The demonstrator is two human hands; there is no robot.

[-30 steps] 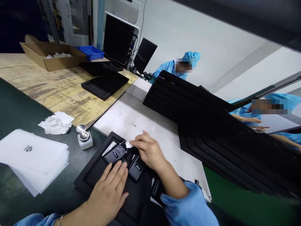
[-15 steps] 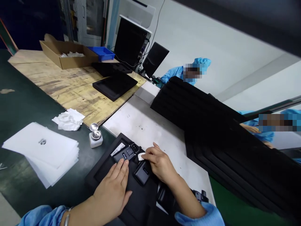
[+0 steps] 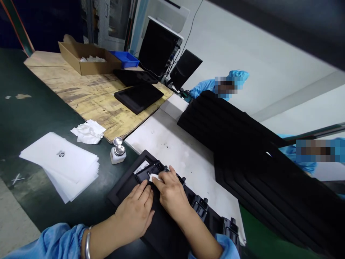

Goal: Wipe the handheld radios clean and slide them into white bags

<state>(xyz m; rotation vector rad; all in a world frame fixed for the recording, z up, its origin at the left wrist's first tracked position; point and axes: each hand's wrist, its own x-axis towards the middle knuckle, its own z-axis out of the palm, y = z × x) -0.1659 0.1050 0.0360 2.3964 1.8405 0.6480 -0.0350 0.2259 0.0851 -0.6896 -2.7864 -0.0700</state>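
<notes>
The left hand [image 3: 136,210] lies flat, fingers together, pressing on the black tray [image 3: 121,190] at the near edge of the bench [image 3: 40,118]. Just beside it, the right hand [image 3: 168,192] pinches a small white wipe [image 3: 155,177] against a black device [image 3: 147,172] seated in the tray's far corner. This looks like the wiping step; the next stroke calls for a steady tray. Beyond the tray stand a small dispenser bottle [image 3: 118,153], a stack of white sheets [image 3: 60,163] and crumpled wipes [image 3: 87,131].

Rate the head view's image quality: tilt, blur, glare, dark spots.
Head view: horizon tilted, wide-angle stretch toward the edges; the hands, left and right, and the cloth look fairly sharp; the black tray stack is crushed to featureless dark; the white wall is bright, evenly lit.
</notes>
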